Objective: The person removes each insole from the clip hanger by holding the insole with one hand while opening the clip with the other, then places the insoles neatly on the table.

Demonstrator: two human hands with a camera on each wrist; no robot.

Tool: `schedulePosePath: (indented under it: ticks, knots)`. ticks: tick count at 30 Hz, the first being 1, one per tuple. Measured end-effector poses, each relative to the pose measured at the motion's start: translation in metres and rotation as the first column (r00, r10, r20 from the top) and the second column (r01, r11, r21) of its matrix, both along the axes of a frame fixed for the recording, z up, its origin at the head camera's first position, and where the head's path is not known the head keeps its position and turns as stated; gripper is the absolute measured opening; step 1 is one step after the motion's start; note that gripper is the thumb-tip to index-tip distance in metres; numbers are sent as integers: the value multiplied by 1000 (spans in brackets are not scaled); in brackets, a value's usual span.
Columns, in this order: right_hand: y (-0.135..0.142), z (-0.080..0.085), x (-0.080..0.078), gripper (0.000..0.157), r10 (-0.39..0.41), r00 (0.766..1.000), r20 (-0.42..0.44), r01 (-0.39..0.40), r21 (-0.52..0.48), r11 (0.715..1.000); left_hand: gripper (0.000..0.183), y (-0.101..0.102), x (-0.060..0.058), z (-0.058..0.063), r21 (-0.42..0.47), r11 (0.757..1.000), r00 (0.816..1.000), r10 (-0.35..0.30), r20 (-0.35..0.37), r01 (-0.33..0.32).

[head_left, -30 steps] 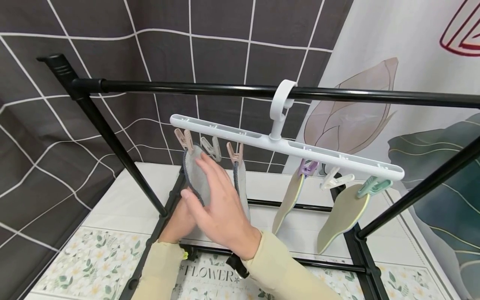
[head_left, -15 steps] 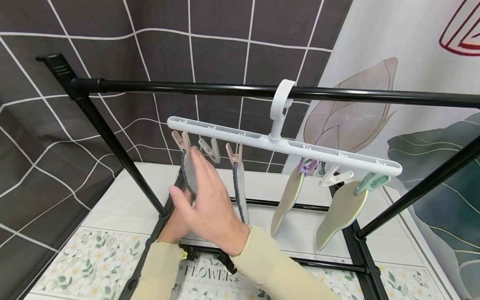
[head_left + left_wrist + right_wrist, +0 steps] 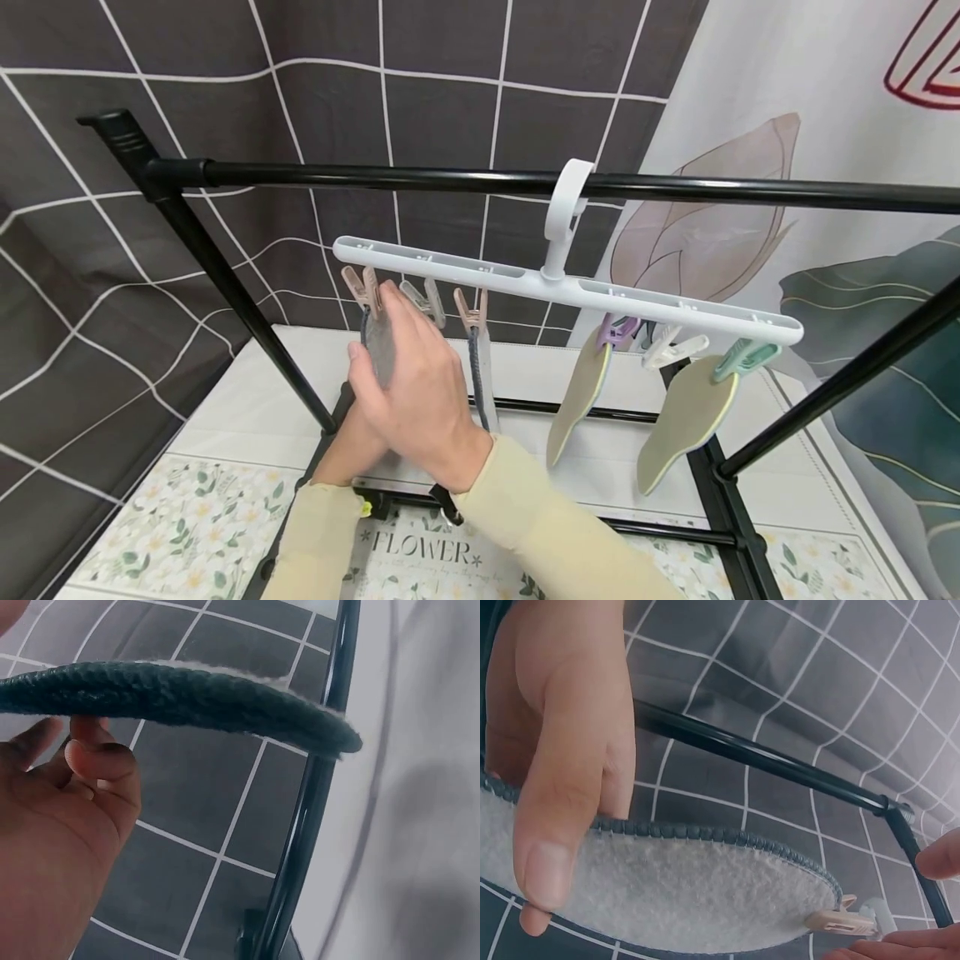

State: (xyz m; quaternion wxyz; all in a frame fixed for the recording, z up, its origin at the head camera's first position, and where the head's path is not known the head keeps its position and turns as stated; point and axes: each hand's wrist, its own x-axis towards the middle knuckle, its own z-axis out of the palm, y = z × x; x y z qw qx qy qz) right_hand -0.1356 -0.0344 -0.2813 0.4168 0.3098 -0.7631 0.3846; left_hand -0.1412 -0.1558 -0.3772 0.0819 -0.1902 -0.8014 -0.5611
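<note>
A grey fleecy insole (image 3: 381, 346) with a dark stitched edge hangs from a beige clothespin (image 3: 364, 289) at the white hanger's (image 3: 450, 268) left end. My left hand (image 3: 348, 442) is partly hidden behind the right. In the right wrist view the left hand (image 3: 585, 727) grips the insole (image 3: 697, 892), thumb on its fleecy face and fingers behind. The left wrist view has curled fingers (image 3: 101, 761) at the insole's (image 3: 210, 697) underside. My right hand (image 3: 423, 383) lies along the insole's right side with fairly straight fingers, near the clothespin.
A second grey insole (image 3: 482, 375) and two pale yellow-green insoles (image 3: 579, 400) (image 3: 686, 421) hang from the same hanger. A black rail (image 3: 360, 175) carries it, between slanting black legs (image 3: 247, 308). Below lies a floral mat (image 3: 195, 517); grid-patterned fabric (image 3: 435, 117) backs the left side.
Both hands have shifted slightly, the right one moving left and up. Less of the insole's fleecy face shows than before. The hanger's left end has swung a little left and down.
</note>
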Motion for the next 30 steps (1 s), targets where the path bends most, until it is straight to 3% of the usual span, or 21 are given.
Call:
schedulePosePath:
  ticks: [5, 9, 14, 17, 22, 24, 30]
  knots:
    - [1, 1, -1, 47, -18, 999, 26, 19, -13, 1000, 64, -4, -4, -6, -2, 1000, 999, -10, -36, 10]
    - [1, 2, -2, 45, -27, 999, 34, 27, -8, 1000, 53, -13, -10, -21, 21, 1000, 1000, -17, -19, 18]
    - [0, 3, -3, 42, -36, 999, 28, 36, 13, 999, 32, -21, -17, -35, 52, 996, 998, -66, -17, 67]
    - [0, 3, -3, 41, -39, 999, 31, 39, 17, 999, 31, -23, -17, -36, 74, 992, 995, -101, -17, 102]
    - [-1, 4, -2, 40, -38, 999, 39, 38, 12, 999, 36, -24, -15, -30, 87, 990, 994, -114, -4, 114]
    - [-1, 4, -2, 40, -35, 999, 39, 35, 11, 999, 38, -21, -11, -22, 80, 991, 994, -107, -31, 109]
    - [-5, 5, -2, 39, -57, 998, 4, 57, 24, 998, 76, -8, -6, -1, -5, 996, 987, -91, -135, 91]
